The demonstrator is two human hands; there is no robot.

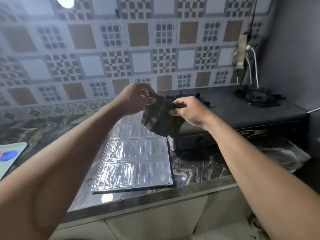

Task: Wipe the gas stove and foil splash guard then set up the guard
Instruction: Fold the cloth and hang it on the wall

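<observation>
A dark cloth [160, 121] hangs in the air between my hands. My left hand [136, 99] pinches its upper left corner, and my right hand [189, 110] grips its upper right edge. Below the cloth, the silver foil splash guard [136, 163] lies folded flat on the marble counter. The black gas stove [242, 110] stands to the right of the guard, with one burner grate [258, 97] at its far right and another partly hidden behind my right hand.
The marble counter [199, 168] ends in a front edge close to me. A patterned tiled wall [121, 49] rises behind. At the back right, a socket with white cables [249, 54] hangs on the wall. A pale green mat [10, 156] lies at the far left.
</observation>
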